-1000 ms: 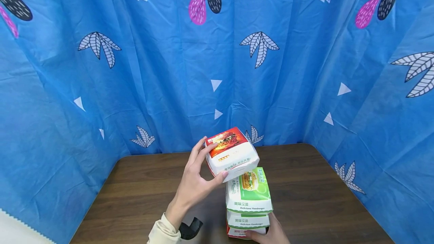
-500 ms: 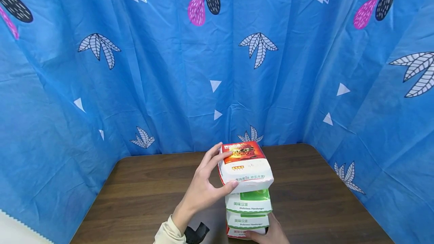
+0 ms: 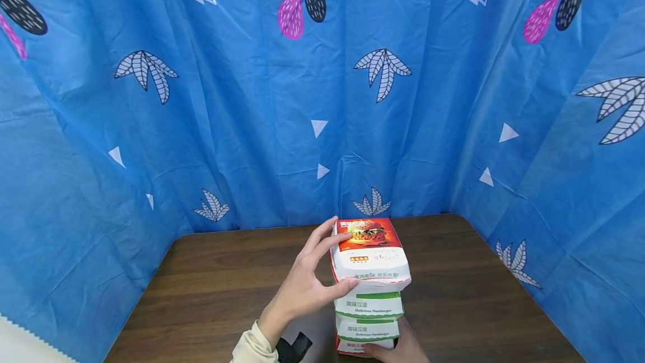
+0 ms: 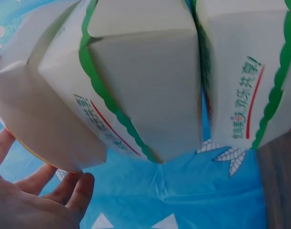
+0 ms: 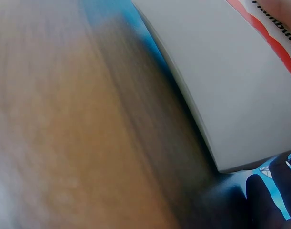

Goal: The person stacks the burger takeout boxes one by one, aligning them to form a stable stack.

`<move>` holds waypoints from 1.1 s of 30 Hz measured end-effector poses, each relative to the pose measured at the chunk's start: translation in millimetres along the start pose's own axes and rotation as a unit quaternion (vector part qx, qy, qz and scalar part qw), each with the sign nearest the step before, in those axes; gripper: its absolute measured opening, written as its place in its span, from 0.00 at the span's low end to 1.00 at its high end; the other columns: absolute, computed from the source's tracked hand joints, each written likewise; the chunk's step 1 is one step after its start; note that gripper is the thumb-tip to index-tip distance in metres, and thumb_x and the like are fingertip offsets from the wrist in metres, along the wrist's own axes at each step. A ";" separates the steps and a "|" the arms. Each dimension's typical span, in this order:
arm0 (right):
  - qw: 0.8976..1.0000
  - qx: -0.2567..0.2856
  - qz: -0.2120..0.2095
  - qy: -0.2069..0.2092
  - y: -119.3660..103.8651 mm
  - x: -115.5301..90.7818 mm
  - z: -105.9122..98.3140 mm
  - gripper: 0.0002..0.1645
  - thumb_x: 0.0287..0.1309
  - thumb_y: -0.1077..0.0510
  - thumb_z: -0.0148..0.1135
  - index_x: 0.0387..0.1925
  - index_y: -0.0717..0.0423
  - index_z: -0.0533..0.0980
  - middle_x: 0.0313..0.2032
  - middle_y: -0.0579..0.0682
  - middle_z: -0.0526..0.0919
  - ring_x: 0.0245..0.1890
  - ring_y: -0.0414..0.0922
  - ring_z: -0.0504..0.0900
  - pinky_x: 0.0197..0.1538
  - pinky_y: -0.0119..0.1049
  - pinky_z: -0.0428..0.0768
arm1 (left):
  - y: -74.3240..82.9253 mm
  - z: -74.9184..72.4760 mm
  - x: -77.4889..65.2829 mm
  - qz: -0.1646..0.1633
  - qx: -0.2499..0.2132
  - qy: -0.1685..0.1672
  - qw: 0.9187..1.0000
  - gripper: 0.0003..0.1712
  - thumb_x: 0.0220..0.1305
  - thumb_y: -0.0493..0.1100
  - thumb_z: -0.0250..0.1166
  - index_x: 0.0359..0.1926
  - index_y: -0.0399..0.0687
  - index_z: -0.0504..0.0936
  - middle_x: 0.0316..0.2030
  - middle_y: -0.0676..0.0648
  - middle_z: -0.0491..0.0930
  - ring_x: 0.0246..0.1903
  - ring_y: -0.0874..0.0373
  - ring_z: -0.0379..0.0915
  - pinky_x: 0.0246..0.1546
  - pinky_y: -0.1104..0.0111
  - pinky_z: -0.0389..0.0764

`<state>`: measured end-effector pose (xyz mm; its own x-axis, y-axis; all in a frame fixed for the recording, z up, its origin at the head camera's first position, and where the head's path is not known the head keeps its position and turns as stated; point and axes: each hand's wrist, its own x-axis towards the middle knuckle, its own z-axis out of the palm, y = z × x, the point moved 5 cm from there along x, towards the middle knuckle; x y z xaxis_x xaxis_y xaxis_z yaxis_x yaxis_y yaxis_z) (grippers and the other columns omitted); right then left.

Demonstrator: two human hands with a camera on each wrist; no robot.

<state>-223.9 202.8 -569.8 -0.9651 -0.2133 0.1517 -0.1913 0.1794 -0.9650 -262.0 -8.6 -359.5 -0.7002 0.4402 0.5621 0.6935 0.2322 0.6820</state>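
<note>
A red-topped white hamburger box (image 3: 373,262) crowns a stack of hamburger boxes. My left hand (image 3: 309,290) grips it from the left, thumb at the front and fingers over the left side and top. Beneath it come two green-trimmed hamburger boxes (image 3: 373,306), stacked one on the other. The lowest, a red-trimmed hamburger box (image 3: 351,347), is held low on the right by my right hand (image 3: 403,349), its thumb across the front. In the left wrist view, fingertips (image 4: 81,195) curl along the top box's far edge. Dark fingers (image 5: 262,200) show beside a box's pale wall in the right wrist view.
The stack stands on a dark wooden table (image 3: 216,290). A blue patterned curtain (image 3: 242,128) hangs behind the table and along both sides. A black strap (image 3: 294,347) is around my left wrist, and a white edge (image 3: 25,340) shows at the lower left.
My left hand has brought the red-topped box rightward and down, levelling it from a tilt onto the green-trimmed box. My right hand stays at the bottom box.
</note>
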 end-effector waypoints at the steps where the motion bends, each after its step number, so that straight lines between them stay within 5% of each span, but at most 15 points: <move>1: 1.000 -0.004 0.004 0.002 -0.4 -0.3 -0.1 0.42 0.56 0.59 0.77 0.67 0.54 0.64 0.55 0.49 0.83 0.50 0.41 0.86 0.52 0.36 0.83 | -1.2 -0.3 -0.3 -0.001 -0.001 -0.002 1.000 0.40 0.58 0.54 0.76 0.70 0.73 0.72 0.79 0.57 0.54 0.76 0.50 0.55 0.62 0.40 0.73; 14: 0.999 -0.021 0.039 -0.002 -2.1 -2.3 -0.7 0.42 0.57 0.55 0.77 0.67 0.56 0.63 0.56 0.55 0.82 0.49 0.39 0.86 0.51 0.34 0.82 | -7.8 0.2 -4.2 0.014 0.000 -0.033 0.999 0.46 0.56 0.56 0.76 0.74 0.69 0.68 0.80 0.55 0.50 0.76 0.50 0.53 0.64 0.46 0.74; 33: 0.998 -0.042 0.039 0.006 0.1 -0.1 -0.6 0.46 0.56 0.53 0.78 0.69 0.51 0.61 0.58 0.53 0.81 0.50 0.39 0.85 0.51 0.34 0.82 | -11.0 -4.5 -8.7 0.003 0.024 -0.031 0.999 0.56 0.52 0.61 0.78 0.78 0.69 0.59 0.82 0.55 0.42 0.80 0.49 0.44 0.63 0.35 0.70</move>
<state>-223.9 203.4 -569.7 -0.9797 -0.1838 0.0802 -0.1296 0.2751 -0.9527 -264.3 -18.9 -369.7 -0.6845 0.4943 0.5358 0.7067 0.2696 0.6541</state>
